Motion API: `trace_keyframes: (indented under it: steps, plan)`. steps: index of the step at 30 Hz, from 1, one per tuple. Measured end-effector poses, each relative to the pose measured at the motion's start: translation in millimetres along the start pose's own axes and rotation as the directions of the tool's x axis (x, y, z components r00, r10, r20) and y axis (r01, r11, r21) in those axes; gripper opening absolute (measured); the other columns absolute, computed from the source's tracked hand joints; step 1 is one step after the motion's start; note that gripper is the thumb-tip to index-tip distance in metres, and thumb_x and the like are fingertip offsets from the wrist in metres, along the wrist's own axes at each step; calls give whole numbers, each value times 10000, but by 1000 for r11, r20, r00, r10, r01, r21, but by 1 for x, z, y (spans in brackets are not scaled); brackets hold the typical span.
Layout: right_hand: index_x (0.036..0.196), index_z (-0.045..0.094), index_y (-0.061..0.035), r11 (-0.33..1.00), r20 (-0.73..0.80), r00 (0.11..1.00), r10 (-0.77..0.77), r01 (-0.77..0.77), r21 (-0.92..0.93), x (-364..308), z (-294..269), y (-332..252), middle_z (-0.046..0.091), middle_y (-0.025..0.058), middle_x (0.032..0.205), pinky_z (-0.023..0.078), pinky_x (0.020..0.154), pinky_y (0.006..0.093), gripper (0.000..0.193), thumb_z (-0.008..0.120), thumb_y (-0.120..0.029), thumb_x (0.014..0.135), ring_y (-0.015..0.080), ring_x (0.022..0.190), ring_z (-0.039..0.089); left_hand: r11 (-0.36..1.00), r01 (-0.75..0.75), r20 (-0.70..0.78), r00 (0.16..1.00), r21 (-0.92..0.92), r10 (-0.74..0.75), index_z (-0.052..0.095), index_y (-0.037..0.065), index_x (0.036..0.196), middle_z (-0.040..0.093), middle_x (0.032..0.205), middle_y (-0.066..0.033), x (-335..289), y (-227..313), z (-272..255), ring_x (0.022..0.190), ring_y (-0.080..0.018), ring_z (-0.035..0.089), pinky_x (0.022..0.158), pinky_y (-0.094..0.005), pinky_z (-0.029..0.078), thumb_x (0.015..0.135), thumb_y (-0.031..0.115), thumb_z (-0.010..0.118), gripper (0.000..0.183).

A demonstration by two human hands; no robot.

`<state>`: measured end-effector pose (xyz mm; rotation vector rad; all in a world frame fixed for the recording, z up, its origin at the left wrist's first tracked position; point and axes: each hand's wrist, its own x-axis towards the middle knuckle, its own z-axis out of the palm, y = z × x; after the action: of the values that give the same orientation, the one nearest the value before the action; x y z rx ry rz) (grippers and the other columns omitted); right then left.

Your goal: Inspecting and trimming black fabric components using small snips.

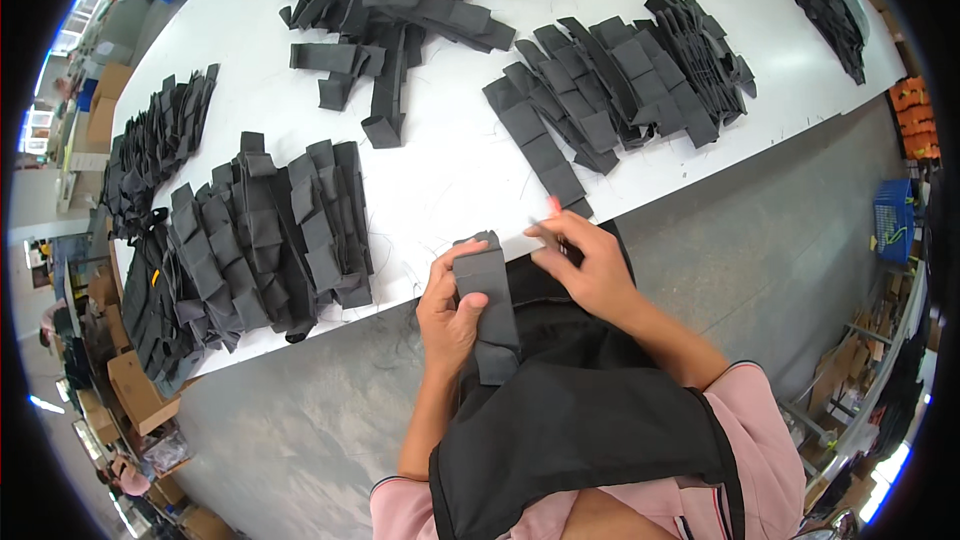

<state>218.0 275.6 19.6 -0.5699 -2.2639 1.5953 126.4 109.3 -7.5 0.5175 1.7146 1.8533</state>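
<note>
My left hand point(452, 312) is closed on a dark grey fabric strip point(484, 285), which hangs down over my black apron point(590, 420); the thumb presses flat on its face. Just to the right, my right hand point(590, 262) is raised near the strip's top end, apart from it. Its fingers are curled around a small tool with a red end point(554, 205), too blurred to tell its kind. Close beyond that hand, a row of folded grey fabric strips point(610, 80) lies at the table's near edge.
On the white table point(430, 190) lie a heap of grey strips point(400, 0) at the back and rows of strips point(270, 225) at the left. A dark bundle point(820, 10) lies far right. Cardboard boxes point(140, 390) stand left; a blue basket point(892, 220) is at the right.
</note>
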Motion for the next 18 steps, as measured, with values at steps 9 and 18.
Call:
trace_keyframes:
  steps: [9, 18]
  plan:
    - [994, 598, -67, 964, 109, 986, -124, 145, -224, -25, -15, -17, 621, 59, 821, 476, 546, 265, 274, 702, -79, 742, 162, 655, 637, 991, -116, 75, 991, 69, 111, 634, -24, 974, 523, 1238, -117, 6, 3, 0, 1319, -322, 294, 1039, -443, 276, 711, 578, 672, 658]
    - [981, 604, -54, 956, 70, 984, -164, 176, -235, -29, -11, -19, 623, 65, 776, 476, 545, 267, 251, 695, -76, 747, 169, 639, 631, 978, -138, 72, 989, 158, 128, 639, -8, 917, 525, 1241, -107, 6, 2, -4, 1342, -325, 258, 1043, -443, 268, 677, 568, 700, 627]
